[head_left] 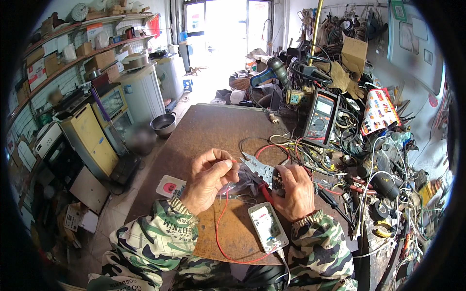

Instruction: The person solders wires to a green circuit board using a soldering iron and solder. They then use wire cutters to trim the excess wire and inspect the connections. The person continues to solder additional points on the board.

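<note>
My left hand (207,179) is closed in a pinch on the end of a thin red wire (221,220), which loops down to an opened white plastic case (262,215). A grey cable leaves the lower end of that case. My right hand (294,192) grips the handles of a wire stripper (262,169); one red handle shows beside the fingers. Its flat metal jaws point toward my left fingertips, close to the wire end. A white cover with a red design (171,186) lies left of my left hand. Beneath the tool is a crumpled clear plastic bag (242,183).
Tangled wires (291,145), a multimeter (320,115) and a screwdriver (335,201) crowd the right of the brown table (208,128). Behind stands a heat gun (272,72). A metal pot (164,125) is on the floor at left, near old appliances.
</note>
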Demonstrator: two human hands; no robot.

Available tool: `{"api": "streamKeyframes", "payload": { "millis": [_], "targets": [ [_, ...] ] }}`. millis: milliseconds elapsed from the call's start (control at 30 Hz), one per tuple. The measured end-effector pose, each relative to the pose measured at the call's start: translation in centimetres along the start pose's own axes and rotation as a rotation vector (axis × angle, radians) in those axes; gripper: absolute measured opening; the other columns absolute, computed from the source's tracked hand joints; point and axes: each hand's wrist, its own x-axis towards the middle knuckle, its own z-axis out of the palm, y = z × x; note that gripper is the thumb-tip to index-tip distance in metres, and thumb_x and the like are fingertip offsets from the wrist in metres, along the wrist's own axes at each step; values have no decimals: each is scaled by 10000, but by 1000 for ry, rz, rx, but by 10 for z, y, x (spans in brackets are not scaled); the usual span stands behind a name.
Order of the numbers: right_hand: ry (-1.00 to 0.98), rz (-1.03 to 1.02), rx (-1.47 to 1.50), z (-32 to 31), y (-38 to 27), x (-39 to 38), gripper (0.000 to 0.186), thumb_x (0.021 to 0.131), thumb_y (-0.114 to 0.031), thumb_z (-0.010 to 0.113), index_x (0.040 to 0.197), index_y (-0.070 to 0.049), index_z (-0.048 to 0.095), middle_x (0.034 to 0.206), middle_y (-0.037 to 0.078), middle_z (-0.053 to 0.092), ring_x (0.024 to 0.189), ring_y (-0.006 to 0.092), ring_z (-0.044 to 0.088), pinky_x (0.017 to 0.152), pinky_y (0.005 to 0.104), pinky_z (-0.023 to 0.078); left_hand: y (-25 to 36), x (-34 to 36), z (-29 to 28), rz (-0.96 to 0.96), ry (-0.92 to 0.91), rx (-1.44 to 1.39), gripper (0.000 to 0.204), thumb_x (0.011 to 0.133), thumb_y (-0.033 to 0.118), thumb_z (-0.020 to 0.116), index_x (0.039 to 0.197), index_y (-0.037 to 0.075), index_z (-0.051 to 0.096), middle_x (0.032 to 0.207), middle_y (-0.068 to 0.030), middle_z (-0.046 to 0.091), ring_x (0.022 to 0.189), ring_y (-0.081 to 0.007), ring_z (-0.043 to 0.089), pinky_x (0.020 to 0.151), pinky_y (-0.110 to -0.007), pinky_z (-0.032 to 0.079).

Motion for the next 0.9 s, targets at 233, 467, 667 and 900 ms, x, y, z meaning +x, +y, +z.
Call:
{"api": "streamKeyframes", "payload": {
  "millis": [233,467,667,900],
  "targets": [
    [-14,-32,74,4,3,-2,639,635,-81,827,1224,-6,591,1060,178,597,961,389,591,836,478,498,-2,2,-4,-2,0,-83,134,996,122,632,1080,18,645,964,-106,694,839,-192,693,782,-359,601],
    [-27,-57,91,5,2,-3,659,626,-72,791,1243,7,572,1085,203,587,981,409,585,863,494,490,-9,-1,-1,-54,16,-88,180,992,145,652,1111,10,658,991,-105,706,851,-201,709,772,-352,600],
    [-29,-54,69,6,1,-3,662,628,-67,787,1247,17,570,1094,206,588,986,410,588,864,489,495,-9,-4,2,-104,-59,-83,165,1010,123,591,1122,8,630,941,-122,704,834,-203,697,755,-328,574],
    [-14,-52,76,4,-1,-2,650,630,-64,778,1241,21,574,1086,202,587,976,406,590,853,484,498,-11,-5,0,-128,-57,-14,178,1011,139,604,1121,3,641,943,-123,703,845,-198,695,750,-330,575]
  ]
}}
